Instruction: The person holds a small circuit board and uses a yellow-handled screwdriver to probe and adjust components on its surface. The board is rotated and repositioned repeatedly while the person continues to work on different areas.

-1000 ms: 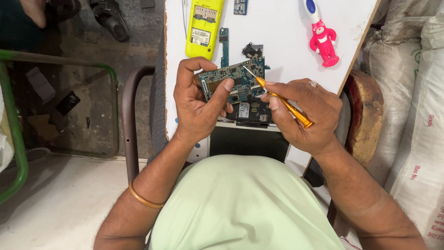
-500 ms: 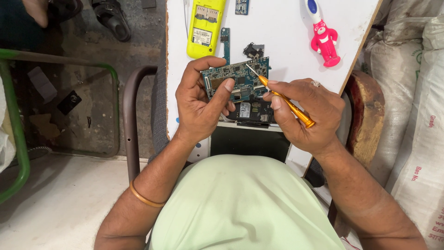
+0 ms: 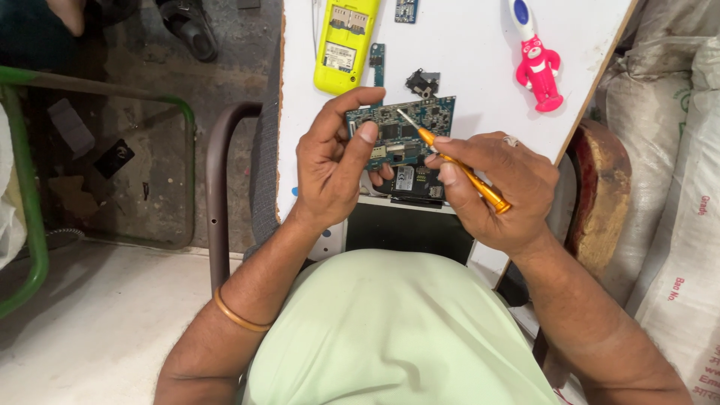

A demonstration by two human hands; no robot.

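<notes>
The left hand (image 3: 334,169) pinches a green circuit board (image 3: 405,135) by its left edge, thumb on the face and fingers curled behind, and holds it tilted up just above the white board (image 3: 465,52) that serves as a worktop. The right hand (image 3: 491,187) is closed around an orange-handled screwdriver (image 3: 457,169), held like a pen, with the thin metal tip resting on the upper middle of the circuit board.

The circuit board is already free of any housing. Under it lies a dark flat device part (image 3: 412,184), probably the opened body it belongs to, though the hands cover most of it. The work looks to be in the middle of picking at the board itself; whether the tip sits on a screw or a component is too small to tell.

Farther up the worktop lie pieces set aside: a yellow phone shell (image 3: 343,45) with its back open, a narrow strip of green board (image 3: 376,64), a small black part (image 3: 422,81) and another small board (image 3: 406,10) at the top edge. A pink toy-handled toothbrush (image 3: 534,56) lies to the right. White sacks (image 3: 675,187) stand beside the table.
</notes>
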